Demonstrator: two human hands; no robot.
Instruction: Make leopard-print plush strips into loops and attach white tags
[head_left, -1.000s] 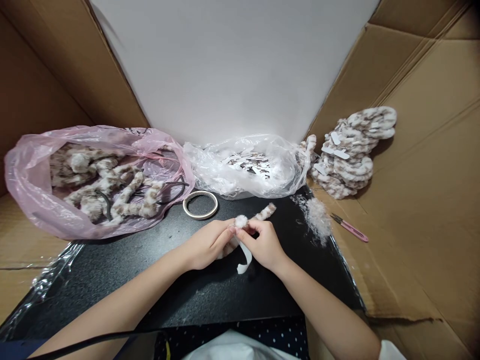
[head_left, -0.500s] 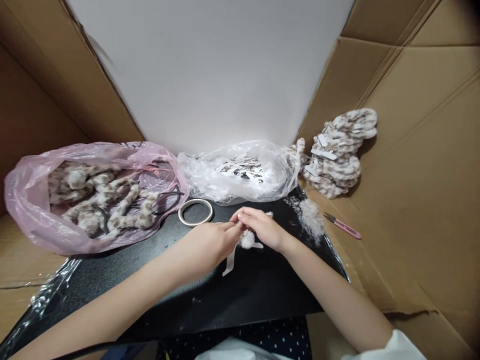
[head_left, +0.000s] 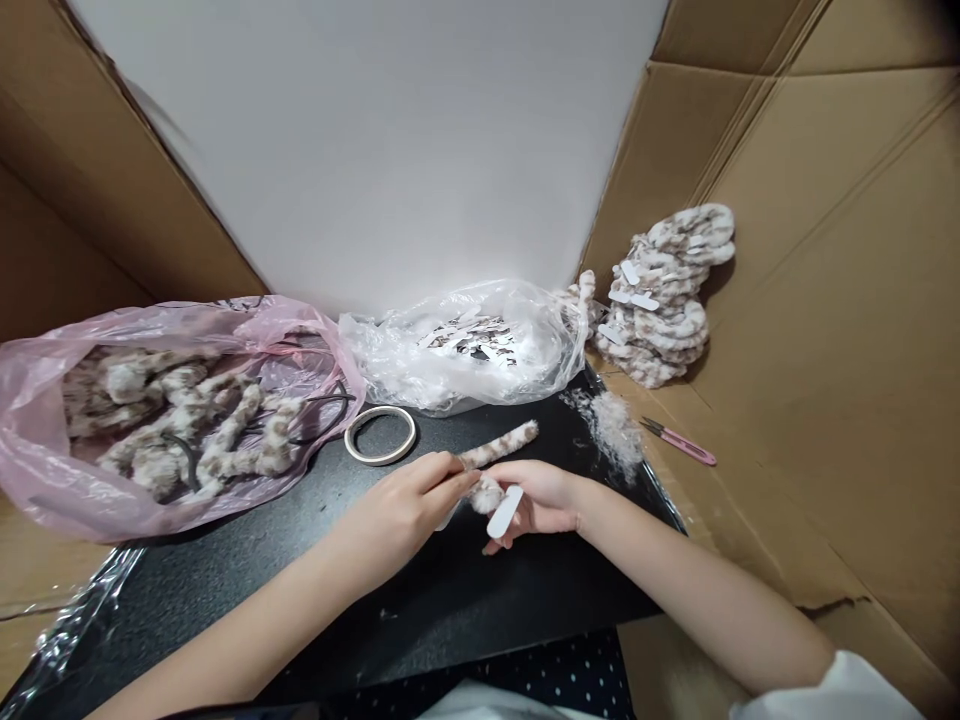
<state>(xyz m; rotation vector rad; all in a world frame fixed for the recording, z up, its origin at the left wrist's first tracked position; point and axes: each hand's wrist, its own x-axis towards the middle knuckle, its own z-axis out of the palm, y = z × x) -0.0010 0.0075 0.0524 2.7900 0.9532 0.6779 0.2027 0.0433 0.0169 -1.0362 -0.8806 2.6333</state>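
Note:
Between my hands is a fluffy white-and-brown spotted plush strip (head_left: 504,446), its straight end sticking out past my fingers toward the upper right. A white furry tuft (head_left: 486,494) on it shows between my hands. My left hand (head_left: 412,500) pinches the plush strip from the left. My right hand (head_left: 541,498) is curled around its near side, palm partly turned up, fingers partly hidden. A white paper tag (head_left: 505,512) lies against the right fingers. Part of another white strip shows under my left fingers.
A pink bag (head_left: 30,420) of spotted plush pieces lies left. A clear bag (head_left: 390,365) of small printed pieces is behind. A tape roll (head_left: 380,436), loose fluff (head_left: 611,430), pink thread snips (head_left: 679,441) and stacked tagged plush loops (head_left: 660,300) lie around the black table (head_left: 420,610).
My right hand has turned from palm down to palm partly up. The plush strip's spotted end and the white tag now show more clearly. The whole view has shifted slightly.

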